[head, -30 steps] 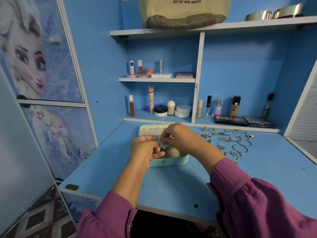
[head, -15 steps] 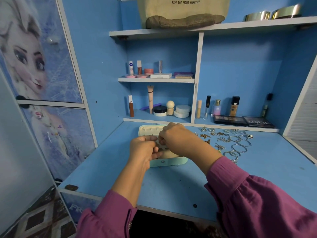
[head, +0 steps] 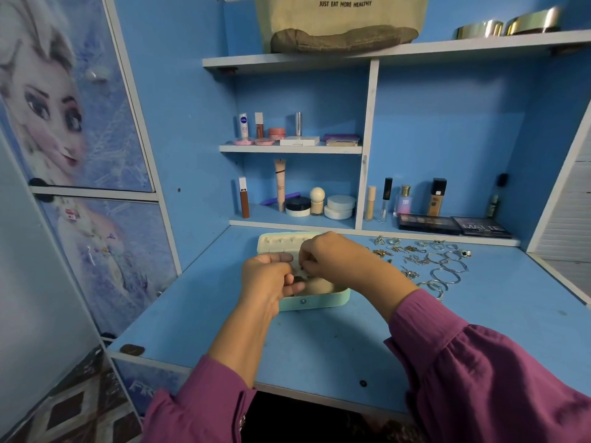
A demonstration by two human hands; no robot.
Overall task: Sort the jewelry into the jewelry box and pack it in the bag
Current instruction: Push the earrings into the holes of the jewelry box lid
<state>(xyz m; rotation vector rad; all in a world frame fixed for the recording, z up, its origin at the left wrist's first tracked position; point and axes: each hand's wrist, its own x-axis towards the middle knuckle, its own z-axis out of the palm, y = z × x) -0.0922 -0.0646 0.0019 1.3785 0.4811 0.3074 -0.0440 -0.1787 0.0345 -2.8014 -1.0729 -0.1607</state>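
A mint-green jewelry box point(head: 315, 301) lies open on the blue desk, its cream lid point(head: 278, 243) tipped back. Both my hands hover over its inside. My left hand point(head: 271, 279) and my right hand point(head: 329, 255) meet with fingers pinched together on a tiny piece of jewelry that is mostly hidden. To the right, loose jewelry point(head: 425, 260) is spread on the desk: several silver hoops, rings and small earrings. A beige canvas bag point(head: 339, 24) stands on the top shelf.
Cosmetics bottles and jars point(head: 319, 203) line the low shelf behind the box, with two dark palettes point(head: 454, 224) at the right. A cupboard door with a cartoon print point(head: 64, 107) closes the left side. The desk's front edge point(head: 287, 390) is near my sleeves.
My hands have stayed pinched together over the box, shifting only slightly; the right hand's fingers have worked a little lower against the left fingertips.
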